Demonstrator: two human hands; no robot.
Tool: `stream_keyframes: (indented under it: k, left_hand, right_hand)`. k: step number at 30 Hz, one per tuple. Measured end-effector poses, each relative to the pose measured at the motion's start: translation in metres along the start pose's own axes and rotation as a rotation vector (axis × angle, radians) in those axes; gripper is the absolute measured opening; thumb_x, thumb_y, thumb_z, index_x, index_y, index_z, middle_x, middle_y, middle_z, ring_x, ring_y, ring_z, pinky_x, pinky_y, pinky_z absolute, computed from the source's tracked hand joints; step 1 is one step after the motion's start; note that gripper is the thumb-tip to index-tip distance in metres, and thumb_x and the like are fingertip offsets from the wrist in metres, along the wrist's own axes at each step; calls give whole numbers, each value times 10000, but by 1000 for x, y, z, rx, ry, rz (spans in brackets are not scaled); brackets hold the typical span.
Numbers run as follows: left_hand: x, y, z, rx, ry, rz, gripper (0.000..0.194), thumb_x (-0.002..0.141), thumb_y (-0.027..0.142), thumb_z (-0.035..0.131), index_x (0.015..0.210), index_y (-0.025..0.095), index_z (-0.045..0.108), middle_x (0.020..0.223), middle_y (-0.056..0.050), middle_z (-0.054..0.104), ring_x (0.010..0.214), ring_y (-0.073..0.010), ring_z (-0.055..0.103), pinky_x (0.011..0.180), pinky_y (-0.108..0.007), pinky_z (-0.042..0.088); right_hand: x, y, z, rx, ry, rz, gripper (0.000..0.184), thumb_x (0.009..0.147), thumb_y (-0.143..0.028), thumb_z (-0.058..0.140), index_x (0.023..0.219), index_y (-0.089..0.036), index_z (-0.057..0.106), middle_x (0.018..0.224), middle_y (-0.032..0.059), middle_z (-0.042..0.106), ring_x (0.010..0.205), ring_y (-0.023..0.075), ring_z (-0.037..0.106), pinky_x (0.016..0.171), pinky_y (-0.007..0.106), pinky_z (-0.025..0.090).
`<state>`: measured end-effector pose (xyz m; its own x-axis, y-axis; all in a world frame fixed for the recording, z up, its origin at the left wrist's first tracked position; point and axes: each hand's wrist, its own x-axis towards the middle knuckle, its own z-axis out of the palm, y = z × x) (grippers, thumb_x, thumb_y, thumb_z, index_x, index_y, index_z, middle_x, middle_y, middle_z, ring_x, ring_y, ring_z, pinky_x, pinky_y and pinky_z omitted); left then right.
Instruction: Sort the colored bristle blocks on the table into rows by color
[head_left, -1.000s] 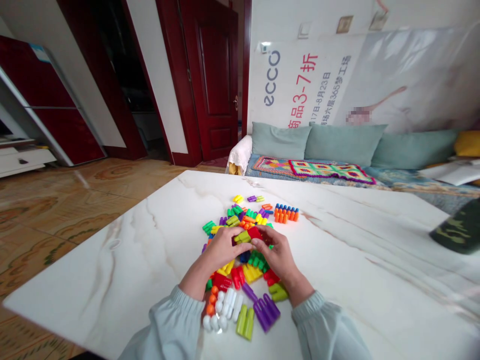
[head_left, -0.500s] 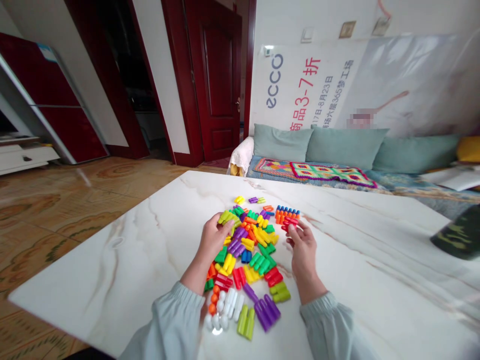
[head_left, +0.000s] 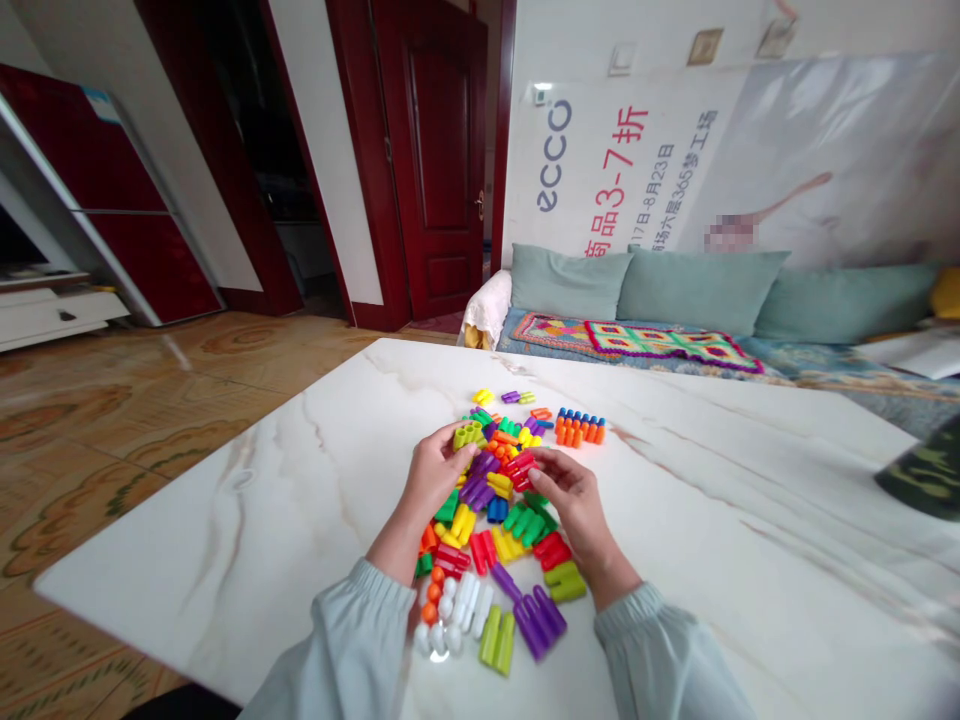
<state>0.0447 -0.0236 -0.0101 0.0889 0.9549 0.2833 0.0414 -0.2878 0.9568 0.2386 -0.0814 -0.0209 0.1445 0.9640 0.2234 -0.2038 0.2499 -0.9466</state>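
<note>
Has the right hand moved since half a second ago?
Yes: the right hand has moved left, away from the orange-and-blue blocks on the table.

One head-worn camera looks forward and down from above the person's pale sleeves (head_left: 341,640), facing across a marble-patterned table (head_left: 720,500). The left hand (head_left: 435,472) and right hand (head_left: 576,500) sit near, mid-frame; the sofa (head_left: 802,358) and panelled door (head_left: 442,170) stand farther off, beyond the table, upper frame.
</note>
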Motion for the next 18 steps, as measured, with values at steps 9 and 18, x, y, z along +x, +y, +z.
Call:
stream_keyframes:
  k: [9, 18]
  left_hand:
    - [-5, 19, -3, -141, -93, 1, 556, 868, 533, 583, 1261, 142, 628, 1327, -134, 612, 1253, -289, 550, 1080, -432, 425]
    - [-4, 24, -9, -154, -71, 42, 477, 876, 512, 587, 1132, 123, 686, 1242, -142, 663, 1251, -288, 541, 1114, -430, 364]
  right_hand:
    - [4, 5, -8, -173, 183, -95, 299, 755, -453, 723, 870, -177, 721, 731, 24, 688, 559, 118, 545, 547, 254, 465]
    - [10, 8, -21, -189, 372, -34, 394, 768, -540, 671, 848, -155, 699, 714, 26, 676, 534, 105, 507, 483, 226, 403]
